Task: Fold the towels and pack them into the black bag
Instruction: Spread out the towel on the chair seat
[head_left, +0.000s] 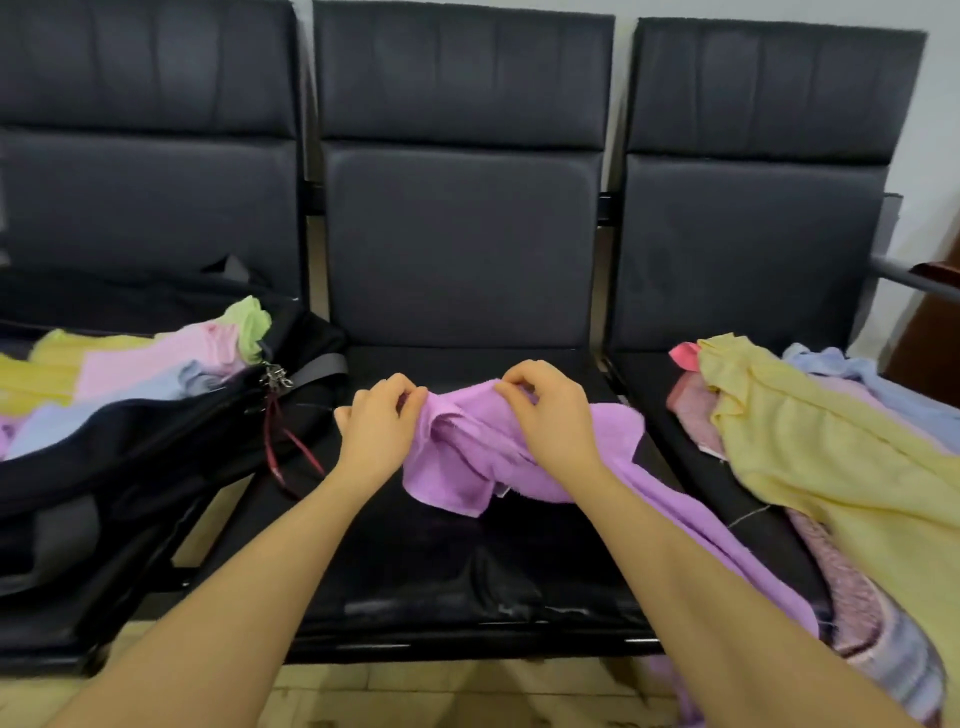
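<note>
A purple towel lies bunched on the middle seat of a black bench, its tail trailing off to the lower right. My left hand pinches its upper edge on the left. My right hand pinches the same edge a little to the right. The black bag lies open on the left seat, holding folded towels in yellow, pink, blue and green.
A heap of unfolded towels rests on the right seat, with a yellow towel on top and pink and blue ones under it. A red cord hangs from the bag's zipper. Seat backs rise behind, and a tiled floor lies below.
</note>
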